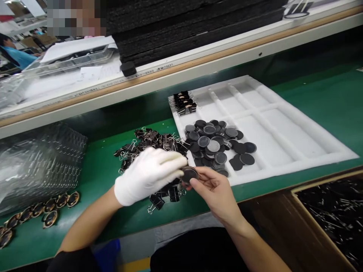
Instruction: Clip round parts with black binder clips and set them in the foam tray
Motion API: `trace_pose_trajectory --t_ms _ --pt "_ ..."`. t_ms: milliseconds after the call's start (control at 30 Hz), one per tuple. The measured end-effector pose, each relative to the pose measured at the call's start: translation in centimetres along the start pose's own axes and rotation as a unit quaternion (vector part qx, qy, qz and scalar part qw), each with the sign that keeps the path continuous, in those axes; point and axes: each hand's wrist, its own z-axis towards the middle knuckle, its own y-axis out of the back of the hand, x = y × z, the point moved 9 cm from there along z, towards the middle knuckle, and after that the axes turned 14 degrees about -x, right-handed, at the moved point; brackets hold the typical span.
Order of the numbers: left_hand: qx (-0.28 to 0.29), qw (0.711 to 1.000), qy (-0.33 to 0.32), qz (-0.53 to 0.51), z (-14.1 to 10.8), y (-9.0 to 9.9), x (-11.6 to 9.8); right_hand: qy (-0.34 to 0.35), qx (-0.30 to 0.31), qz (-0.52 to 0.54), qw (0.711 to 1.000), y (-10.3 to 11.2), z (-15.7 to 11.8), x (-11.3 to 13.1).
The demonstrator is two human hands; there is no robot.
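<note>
My left hand (150,172), in a white glove, reaches in with its fingertips closed on the upper left edge of a dark round disc (189,174). My bare right hand (218,190) pinches the same disc between thumb and fingers. Beneath and behind my hands lies a heap of black binder clips (150,139) with silver wire handles. A pile of similar discs (212,143), some black and some with clear rims, rests on a white foam tray (297,113). More binder clips (185,102) stand lined up in the tray's far left compartment.
Stacked clear plastic trays (42,162) stand at left, with round brown-rimmed pieces (61,200) before them. A raised shelf (170,71) crosses behind, carrying black foam slabs (198,26). At lower right is a box of dark pieces (331,215). A person's blue sleeve (21,56) shows far left.
</note>
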Motion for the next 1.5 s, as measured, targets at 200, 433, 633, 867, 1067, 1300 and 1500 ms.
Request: trace_pose_trajectory --t_ms 200,433,633,867,1067,1300,1500 --pt "-0.051 0.942 0.279 0.178 -2.9 4.5 10.5 0.002 -0.008 -0.074 0.997 1.8 -0.2 -1.0" --pt "0.202 0.93 0.229 0.204 -5.2 -0.8 12.8 -0.033 0.013 -0.066 0.997 1.0 0.0 -1.5" --pt "0.183 0.941 0.08 0.272 -4.4 -0.9 12.1 -0.03 0.023 -0.077 0.996 0.9 -0.1 -1.6" --pt "-0.122 0.962 0.211 0.126 -3.1 6.2 11.3 0.046 0.08 -0.096 0.991 -1.7 0.1 1.1" --pt "-0.205 0.924 0.294 -0.136 -2.4 3.6 5.5 0.104 0.109 -0.028 0.988 -5.1 1.3 3.0" --pt "0.013 0.966 0.241 -0.09 -2.3 0.9 4.4 0.063 0.138 -0.07 0.986 -3.8 2.1 3.1" --pt "0.042 0.971 0.231 -0.04 -2.4 0.1 3.4 0.047 0.166 -0.113 0.979 -3.8 1.9 3.4"
